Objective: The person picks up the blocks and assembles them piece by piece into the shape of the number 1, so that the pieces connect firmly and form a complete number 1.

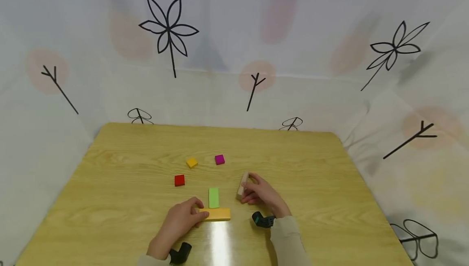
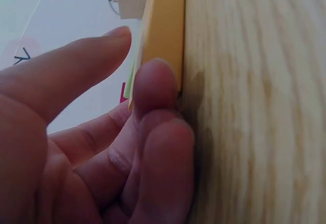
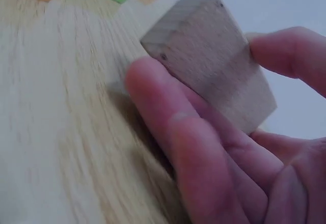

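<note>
A long yellow-orange block [image 1: 220, 214] lies flat, its left end between the thumb and fingers of my left hand [image 1: 180, 222]. In the left wrist view, fingertips of the left hand [image 2: 112, 132] touch that block [image 2: 165, 25]. My right hand [image 1: 264, 195] grips a plain wooden block [image 1: 242, 186] to the right. The right wrist view shows the wooden block [image 3: 209, 56] tilted, held between thumb and fingers of the right hand [image 3: 219, 147], close above the table. A light green block [image 1: 213, 198] lies against the far side of the yellow-orange one.
Beyond the hands on the wooden table [image 1: 110, 217] lie a red block [image 1: 179, 180], a small yellow-orange block [image 1: 191, 163] and a magenta block [image 1: 219, 160]. A patterned white cloth [image 1: 220, 46] hangs behind and beside the table. Black devices are at both wrists.
</note>
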Available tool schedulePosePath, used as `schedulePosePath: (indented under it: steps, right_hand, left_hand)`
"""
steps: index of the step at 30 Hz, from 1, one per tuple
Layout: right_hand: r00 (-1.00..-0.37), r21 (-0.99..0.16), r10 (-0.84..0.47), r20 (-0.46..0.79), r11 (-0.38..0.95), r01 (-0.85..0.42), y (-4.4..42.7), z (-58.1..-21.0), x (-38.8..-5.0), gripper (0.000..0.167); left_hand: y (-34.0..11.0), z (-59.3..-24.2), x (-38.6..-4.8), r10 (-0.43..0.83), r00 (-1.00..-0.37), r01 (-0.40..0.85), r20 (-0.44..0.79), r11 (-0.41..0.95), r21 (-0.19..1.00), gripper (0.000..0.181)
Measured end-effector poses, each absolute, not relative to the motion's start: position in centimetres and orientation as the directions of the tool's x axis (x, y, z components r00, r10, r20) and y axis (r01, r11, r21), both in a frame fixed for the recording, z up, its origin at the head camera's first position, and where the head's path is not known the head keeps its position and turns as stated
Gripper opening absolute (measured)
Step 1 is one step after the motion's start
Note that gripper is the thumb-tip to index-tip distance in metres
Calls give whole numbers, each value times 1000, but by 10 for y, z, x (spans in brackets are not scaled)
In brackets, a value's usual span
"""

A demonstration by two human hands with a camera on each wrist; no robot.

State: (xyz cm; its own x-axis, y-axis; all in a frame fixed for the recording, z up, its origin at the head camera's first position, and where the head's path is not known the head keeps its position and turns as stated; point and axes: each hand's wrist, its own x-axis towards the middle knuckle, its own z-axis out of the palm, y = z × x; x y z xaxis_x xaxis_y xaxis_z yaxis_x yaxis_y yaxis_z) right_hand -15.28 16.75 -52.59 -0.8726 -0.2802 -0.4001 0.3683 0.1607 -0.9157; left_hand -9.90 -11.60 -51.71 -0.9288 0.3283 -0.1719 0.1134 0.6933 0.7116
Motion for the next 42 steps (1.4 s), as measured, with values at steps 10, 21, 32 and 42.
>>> schedulePosePath:
  steps: [10,21,32,42]
  right_hand:
    - [-899,-931,-247,-362,154,332,157,-528,-158,62]
    - [-909,-913,-259,-327,334,233,150,-518,-178,65]
    - [-883,-918,-347,-317,345,194,144,-522,-181,64]
    - [-866,-924,-370,-335,310,225,137,-529,-178,67]
  left_hand:
    - [-115,-520,-95,292,-929,43,-227,695,717,34]
    - [-106,-520,-100,298,-934,67,-198,689,721,34]
    - [-102,-523,-96,267,-938,29,-223,700,714,34]
    - [-113,-532,-87,161,-936,-155,-313,608,778,49]
